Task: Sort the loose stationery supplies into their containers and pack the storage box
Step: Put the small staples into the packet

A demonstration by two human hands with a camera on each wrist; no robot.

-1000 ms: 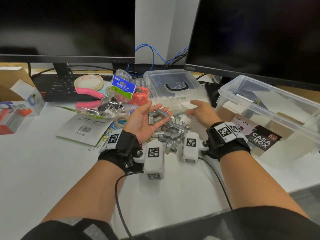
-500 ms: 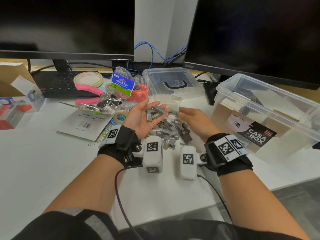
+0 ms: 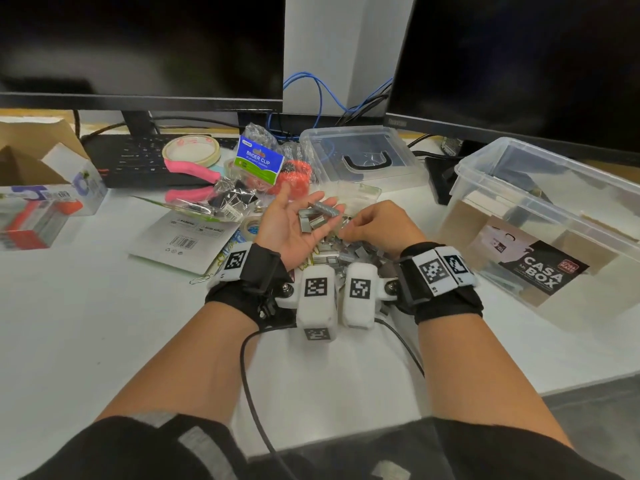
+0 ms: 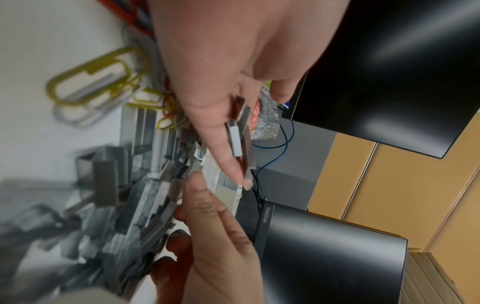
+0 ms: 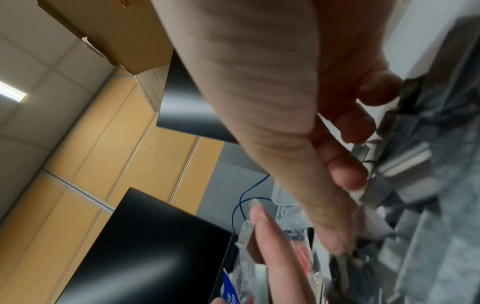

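Head view: a white desk (image 3: 86, 341) carries two dark monitors (image 3: 138, 46) at the back, blue cables (image 3: 320, 95) between them, a keyboard (image 3: 138, 161), a tape roll (image 3: 191, 151), pink pliers (image 3: 194, 181), a binder clip bag (image 3: 258, 161) and a clear storage box (image 3: 554, 216) at right. Staples (image 3: 346, 254) lie heaped between the wrists. Left hand (image 3: 294, 223) lies palm up, fingers relaxed, cradling several staple strips (image 3: 317, 214). Right hand (image 3: 377, 223) sits just beside it over the heap, fingers curled; whether it pinches anything I cannot tell. Wrist views show tan wall panels (image 4: 389, 185) behind the monitors.
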